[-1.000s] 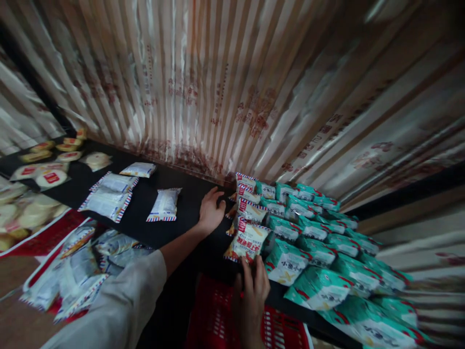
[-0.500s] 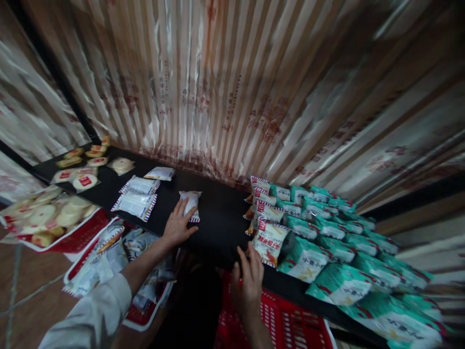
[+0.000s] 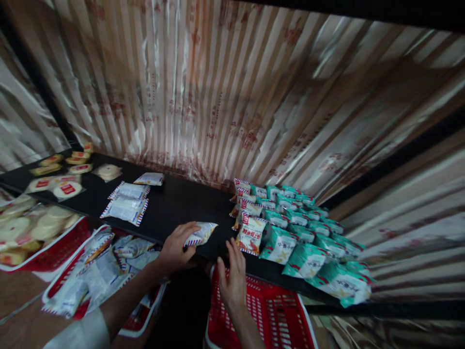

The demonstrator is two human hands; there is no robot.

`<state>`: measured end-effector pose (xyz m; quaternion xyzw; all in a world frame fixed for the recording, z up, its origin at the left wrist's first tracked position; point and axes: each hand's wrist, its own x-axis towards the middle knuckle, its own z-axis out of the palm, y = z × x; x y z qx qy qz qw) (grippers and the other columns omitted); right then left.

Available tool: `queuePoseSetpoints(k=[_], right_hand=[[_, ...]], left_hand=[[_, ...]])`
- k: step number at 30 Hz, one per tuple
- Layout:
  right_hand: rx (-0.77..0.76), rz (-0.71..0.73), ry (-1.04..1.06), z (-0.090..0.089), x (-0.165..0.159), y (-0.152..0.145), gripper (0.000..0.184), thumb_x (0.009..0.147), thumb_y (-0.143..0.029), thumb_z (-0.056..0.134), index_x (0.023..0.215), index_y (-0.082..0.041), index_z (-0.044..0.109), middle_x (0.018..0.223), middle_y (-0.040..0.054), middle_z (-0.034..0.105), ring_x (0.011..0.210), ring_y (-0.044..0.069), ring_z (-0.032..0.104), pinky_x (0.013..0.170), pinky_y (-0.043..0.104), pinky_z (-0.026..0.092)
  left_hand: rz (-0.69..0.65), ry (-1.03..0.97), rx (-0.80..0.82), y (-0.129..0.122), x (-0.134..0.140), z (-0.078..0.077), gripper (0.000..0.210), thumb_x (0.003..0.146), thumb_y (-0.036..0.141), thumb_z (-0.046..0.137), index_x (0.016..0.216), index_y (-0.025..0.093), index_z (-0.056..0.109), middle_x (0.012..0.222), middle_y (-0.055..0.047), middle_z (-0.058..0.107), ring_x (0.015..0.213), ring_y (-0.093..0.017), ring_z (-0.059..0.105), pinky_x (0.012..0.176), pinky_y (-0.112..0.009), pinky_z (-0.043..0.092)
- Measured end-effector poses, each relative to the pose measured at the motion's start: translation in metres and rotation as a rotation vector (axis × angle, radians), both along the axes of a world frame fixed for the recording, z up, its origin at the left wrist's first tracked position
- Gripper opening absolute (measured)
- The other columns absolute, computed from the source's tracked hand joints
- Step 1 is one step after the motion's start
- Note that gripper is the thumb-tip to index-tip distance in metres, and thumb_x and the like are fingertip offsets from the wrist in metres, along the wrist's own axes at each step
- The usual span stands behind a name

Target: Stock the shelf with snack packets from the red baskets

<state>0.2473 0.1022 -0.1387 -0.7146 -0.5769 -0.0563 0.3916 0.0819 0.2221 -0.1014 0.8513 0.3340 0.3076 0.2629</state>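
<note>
My left hand (image 3: 177,246) grips the end of a small white snack bag (image 3: 202,233) with a striped edge, tilted just above the black shelf's front edge. Its fingers hide part of the bag. To the right, my right hand (image 3: 233,274) is open and holds nothing, its fingertips by the shelf edge close to the front white-and-red snack bag (image 3: 250,235). That bag heads a row of similar ones standing one behind another. More white snack bags (image 3: 125,209) lie flat on the shelf, left of my left hand.
Rows of green snack bags (image 3: 281,245) stand at the right of the black shelf (image 3: 185,196). Round packaged pastries (image 3: 68,189) lie at its left. Below are an open red basket (image 3: 269,310), a basket (image 3: 154,310) of snack bags and a red basket (image 3: 69,247) of pastries.
My left hand has taken hold of the snack bag, which lay on the shelf, and brought it to the right and toward the front edge. My right hand stays open.
</note>
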Motion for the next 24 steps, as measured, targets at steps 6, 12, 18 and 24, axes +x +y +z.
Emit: queuePoseSetpoints(k=[6, 12, 18, 24], right_hand=[[-0.008, -0.012, -0.039, 0.001, 0.002, -0.013, 0.058, 0.086, -0.034, 0.049, 0.138, -0.02, 0.029, 0.141, 0.0136, 0.036, 0.131, 0.027, 0.029, 0.098, 0.049, 0.038], [-0.068, 0.115, -0.111, 0.01, -0.004, -0.021, 0.062, 0.085, -0.036, 0.052, 0.14, -0.023, 0.026, 0.141, 0.0107, 0.039, 0.133, 0.026, 0.028, 0.1, 0.049, 0.037], [-0.149, 0.295, -0.002, 0.027, -0.013, -0.031, 0.062, 0.083, -0.038, 0.055, 0.138, -0.023, 0.031, 0.135, 0.0095, 0.047, 0.125, 0.022, 0.043, 0.098, 0.04, 0.042], [-0.136, 0.202, 0.301, 0.023, -0.02, -0.034, 0.043, 0.082, -0.036, 0.054, 0.123, -0.021, 0.052, 0.112, 0.0089, 0.062, 0.102, 0.02, 0.06, 0.085, 0.032, 0.05]], left_hand=[[-0.222, 0.011, 0.001, -0.024, -0.005, 0.009, 0.054, 0.069, 0.013, 0.046, 0.123, 0.02, 0.05, 0.127, -0.007, 0.053, 0.117, -0.02, 0.048, 0.102, -0.036, 0.038], [-0.404, 0.078, -0.018, -0.03, -0.02, 0.028, 0.059, 0.065, 0.011, 0.048, 0.122, 0.023, 0.051, 0.124, -0.005, 0.056, 0.113, -0.02, 0.051, 0.1, -0.034, 0.038], [-0.393, 0.07, -0.188, -0.023, -0.029, 0.052, 0.053, 0.067, 0.013, 0.049, 0.119, 0.025, 0.055, 0.121, -0.002, 0.059, 0.111, -0.018, 0.053, 0.1, -0.03, 0.038], [-0.296, -0.079, -0.403, -0.02, -0.02, 0.05, 0.037, 0.076, 0.032, 0.056, 0.111, 0.022, 0.062, 0.108, -0.003, 0.065, 0.096, -0.018, 0.059, 0.086, -0.027, 0.045]])
